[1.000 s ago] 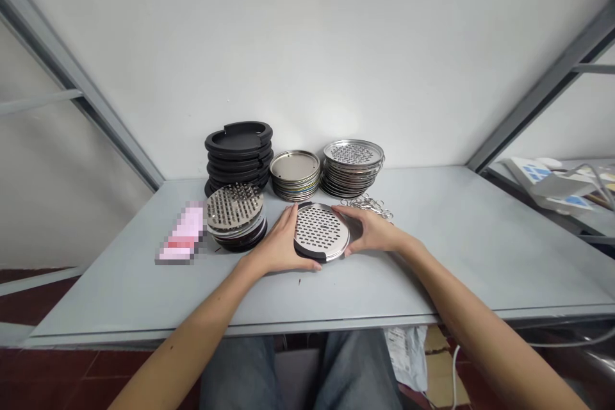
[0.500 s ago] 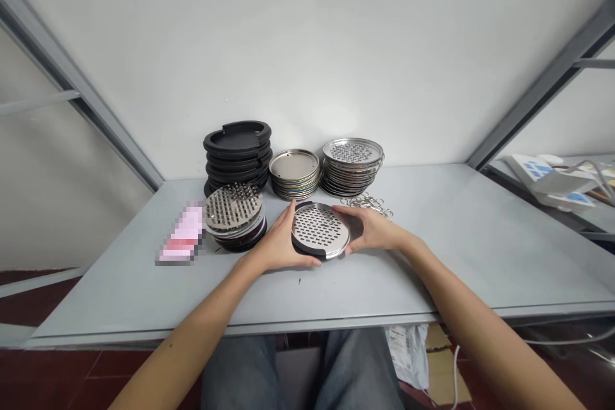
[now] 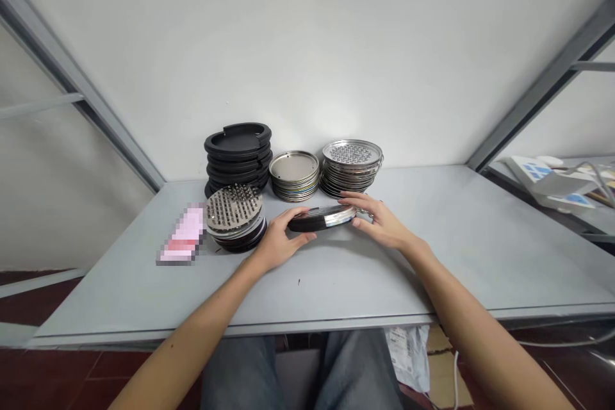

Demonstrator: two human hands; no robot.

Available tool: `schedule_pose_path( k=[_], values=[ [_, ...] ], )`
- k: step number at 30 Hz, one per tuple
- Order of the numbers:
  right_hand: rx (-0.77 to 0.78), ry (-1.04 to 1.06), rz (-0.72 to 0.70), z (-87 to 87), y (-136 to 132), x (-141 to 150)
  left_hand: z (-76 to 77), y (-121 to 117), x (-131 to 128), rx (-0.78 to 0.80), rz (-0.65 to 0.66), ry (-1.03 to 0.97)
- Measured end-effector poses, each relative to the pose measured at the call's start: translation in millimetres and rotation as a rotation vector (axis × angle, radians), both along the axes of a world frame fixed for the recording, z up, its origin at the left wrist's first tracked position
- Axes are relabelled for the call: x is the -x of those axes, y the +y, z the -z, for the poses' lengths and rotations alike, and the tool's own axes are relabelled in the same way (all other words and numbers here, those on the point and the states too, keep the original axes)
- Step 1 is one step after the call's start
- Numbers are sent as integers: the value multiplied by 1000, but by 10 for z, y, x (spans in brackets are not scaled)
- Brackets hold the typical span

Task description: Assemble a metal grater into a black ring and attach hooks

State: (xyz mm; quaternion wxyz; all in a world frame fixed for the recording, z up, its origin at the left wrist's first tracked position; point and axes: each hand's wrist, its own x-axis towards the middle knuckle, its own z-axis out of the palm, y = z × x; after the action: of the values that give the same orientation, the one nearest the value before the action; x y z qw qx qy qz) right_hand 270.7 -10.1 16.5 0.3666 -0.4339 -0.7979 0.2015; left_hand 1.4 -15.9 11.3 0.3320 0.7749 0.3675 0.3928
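Between my hands is a round metal grater plate set in a black rim (image 3: 310, 223), raised off the table and tilted so that its edge faces me. My left hand (image 3: 280, 240) grips the black rim at its left end, thumb and fingers apart around it. At the other end, my right hand (image 3: 382, 223) closes on the bare metal edge. Left of the left hand stands a stack of discs topped by a studded grater plate (image 3: 234, 207). Small metal rings (image 3: 368, 200) lie behind the right hand, mostly hidden.
Along the wall stand stacks of black round holders (image 3: 239, 141), plain metal discs (image 3: 294, 166) and perforated metal plates (image 3: 353, 152). A blurred pink item (image 3: 185, 234) lies at the left. Grey frame posts (image 3: 542, 80) rise on both sides. The table's front edge (image 3: 307, 327) is close to my legs.
Both hands have lifted the rimmed grater plate slightly and tipped it, so its perforated face has turned away and its edge shows. The stacks have stayed in place.
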Motion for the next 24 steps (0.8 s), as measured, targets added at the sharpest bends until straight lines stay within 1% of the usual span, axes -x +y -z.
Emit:
schedule_pose_path(
  k=[2,6,9,13,19,24],
  values=[
    [-47,55,-9,-26,-27,20,27,16,2,31,-21,-40],
    [-23,159,26,-23,-61,58,82,48,3,73,-52,-126],
    [1,248,62,-4,-61,78,97,59,-9,101,-42,-169],
    [62,340,86,-14,-41,73,90,62,-25,111,-29,-189],
    [196,438,54,-64,-26,38,101,56,-6,58,-62,-130],
    [291,493,58,-59,-10,17,124,51,7,46,-51,-126]
  ],
)
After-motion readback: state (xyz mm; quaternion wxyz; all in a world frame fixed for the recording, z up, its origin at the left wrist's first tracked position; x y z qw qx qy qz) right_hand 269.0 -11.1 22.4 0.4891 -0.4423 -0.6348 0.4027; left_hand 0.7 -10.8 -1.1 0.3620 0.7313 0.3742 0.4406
